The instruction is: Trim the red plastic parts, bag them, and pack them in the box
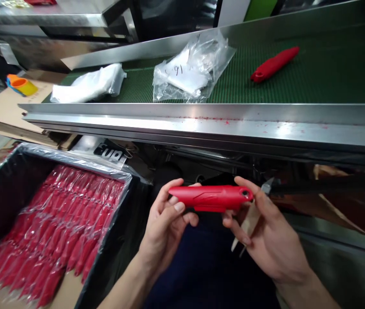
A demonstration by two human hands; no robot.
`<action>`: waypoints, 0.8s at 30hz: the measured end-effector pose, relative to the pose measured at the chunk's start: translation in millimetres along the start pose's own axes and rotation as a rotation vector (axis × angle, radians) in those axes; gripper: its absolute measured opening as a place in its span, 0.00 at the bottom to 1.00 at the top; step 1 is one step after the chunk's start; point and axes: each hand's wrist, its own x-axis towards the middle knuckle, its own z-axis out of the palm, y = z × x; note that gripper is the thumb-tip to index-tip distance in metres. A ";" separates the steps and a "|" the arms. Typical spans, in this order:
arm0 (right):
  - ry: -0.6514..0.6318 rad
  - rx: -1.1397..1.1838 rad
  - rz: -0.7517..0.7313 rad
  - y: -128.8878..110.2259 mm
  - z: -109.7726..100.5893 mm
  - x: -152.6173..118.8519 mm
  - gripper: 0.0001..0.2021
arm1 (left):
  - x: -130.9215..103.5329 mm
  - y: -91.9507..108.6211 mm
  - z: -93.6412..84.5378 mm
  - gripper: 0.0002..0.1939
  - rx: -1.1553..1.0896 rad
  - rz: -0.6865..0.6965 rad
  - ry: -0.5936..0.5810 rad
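Observation:
A long red moulded plastic part lies level between my two hands, in front of the conveyor. Its right end has a small round hole. My left hand is closed on the left end, thumb in front and fingers behind. My right hand steadies the right end between its fingertips. Tucked in the same hand is a pale, flat tool with thin pointed ends, aimed downward; its exact kind is unclear.
A green conveyor belt with a metal edge runs across, bearing another red part and clear plastic bags. At lower left stands a lined dark crate with rows of bagged red parts. Cardboard and a yellow tape roll lie left.

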 end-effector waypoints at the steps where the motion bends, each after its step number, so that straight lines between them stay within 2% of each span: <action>1: -0.003 -0.048 -0.023 1.8 -1.4 -1.3 0.18 | 2.0 0.7 1.0 0.20 -0.030 -0.013 0.016; 7: 0.011 -0.321 -0.171 15.4 -10.6 -7.3 0.13 | 17.9 0.0 9.2 0.12 -0.235 -0.131 0.124; 13: -0.067 -0.496 -0.278 17.3 -9.2 -7.3 0.15 | 27.4 -3.5 14.0 0.03 -0.235 -0.192 0.213; 18: -0.132 -0.786 -0.405 11.4 -3.1 -9.1 0.16 | 29.3 -11.1 12.2 0.09 -0.261 -0.367 0.194; 21: -0.084 -0.919 -0.444 7.1 -6.1 -6.3 0.19 | 30.8 -10.5 10.7 0.07 -0.297 -0.363 0.187; 24: -0.041 -0.945 -0.445 -0.2 -11.1 -1.6 0.21 | 30.1 -4.1 12.3 0.06 -0.321 -0.305 0.171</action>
